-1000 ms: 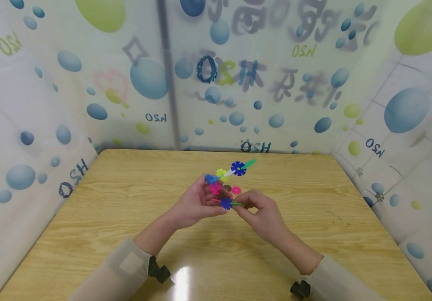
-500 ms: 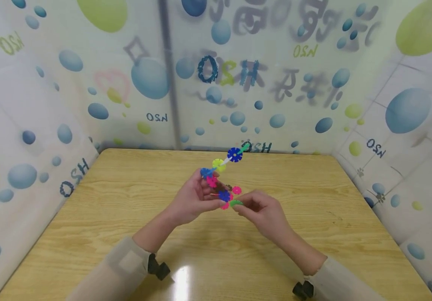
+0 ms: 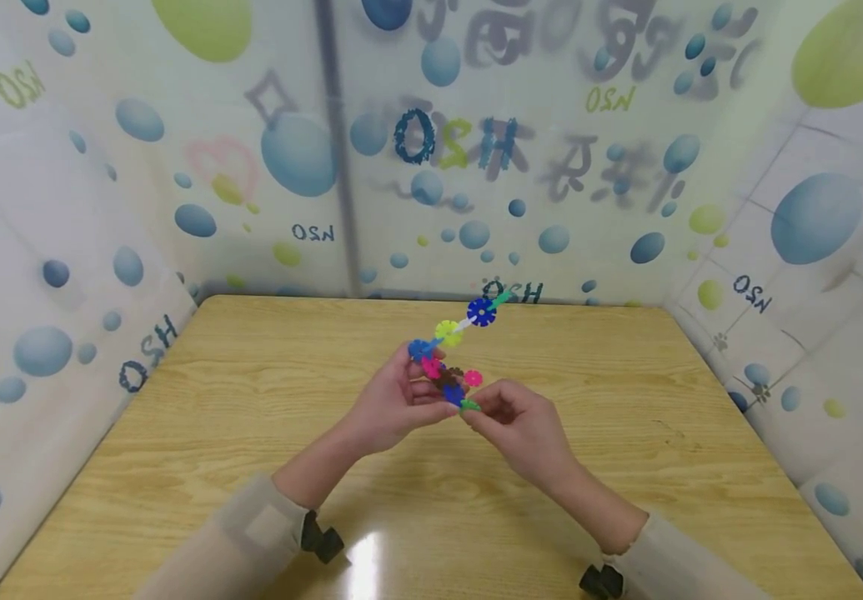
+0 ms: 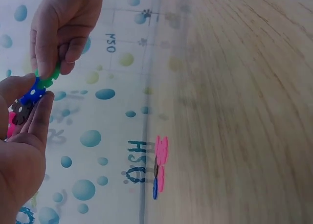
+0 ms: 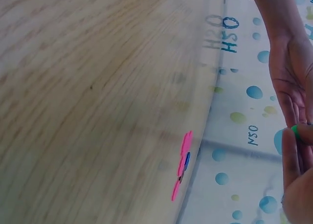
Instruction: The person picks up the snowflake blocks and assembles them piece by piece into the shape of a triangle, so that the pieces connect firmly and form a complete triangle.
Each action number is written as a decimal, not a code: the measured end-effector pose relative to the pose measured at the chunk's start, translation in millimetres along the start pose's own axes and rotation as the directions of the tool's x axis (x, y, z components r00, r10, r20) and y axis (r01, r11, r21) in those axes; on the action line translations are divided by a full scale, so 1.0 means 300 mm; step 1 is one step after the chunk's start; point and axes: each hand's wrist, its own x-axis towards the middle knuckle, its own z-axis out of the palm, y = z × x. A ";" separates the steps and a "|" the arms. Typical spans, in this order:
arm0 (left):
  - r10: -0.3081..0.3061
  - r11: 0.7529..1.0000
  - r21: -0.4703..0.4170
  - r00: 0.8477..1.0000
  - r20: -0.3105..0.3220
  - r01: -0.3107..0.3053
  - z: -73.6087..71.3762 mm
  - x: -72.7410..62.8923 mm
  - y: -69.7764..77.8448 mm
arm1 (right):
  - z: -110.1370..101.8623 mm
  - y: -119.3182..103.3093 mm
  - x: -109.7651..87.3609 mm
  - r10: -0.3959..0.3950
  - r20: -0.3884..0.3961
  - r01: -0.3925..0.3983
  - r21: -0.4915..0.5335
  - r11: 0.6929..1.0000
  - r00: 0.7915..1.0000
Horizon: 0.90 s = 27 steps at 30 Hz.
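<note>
My left hand holds a chain of slotted plastic snowflake discs, thumb and fingers pinching a blue disc at its near end. A brown disc and a pink disc lie against the palm. Above the fingers the chain slants up through a light blue disc, a yellow disc, a white piece and a dark blue disc to a green tip. My right hand pinches a green disc right at the blue disc's edge; its fingers partly cover it.
Several loose discs, including a pink disc, lie on the wooden table beyond my hands. In the left wrist view these pink discs appear beside a blue one. Patterned curtains stand around the table's back and sides.
The chain's upper end has risen since a second ago, then shifted slightly right and down. The green disc in my right hand has moved a little left, closer against the blue disc.
</note>
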 end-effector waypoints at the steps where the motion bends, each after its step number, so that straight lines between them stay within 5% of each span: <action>1: 0.000 1.000 0.002 1.000 -0.001 0.000 0.002 0.000 -0.001 | 0.000 -0.008 0.000 0.021 -0.002 -0.021 -0.002 1.000 1.000; 11: 0.018 1.000 -0.008 1.000 0.001 -0.018 -0.009 0.009 0.002 | -0.002 -0.024 0.016 0.099 0.012 -0.099 0.013 0.995 0.995; 18: 0.018 1.000 -0.006 1.000 -0.012 -0.018 -0.010 0.012 -0.011 | -0.004 0.017 0.014 0.119 0.101 -0.130 0.109 0.985 0.988; 27: -0.053 0.996 -0.069 0.995 -0.080 0.048 0.007 0.008 -0.011 | 0.003 0.000 0.019 0.175 0.154 -0.206 0.220 0.953 0.972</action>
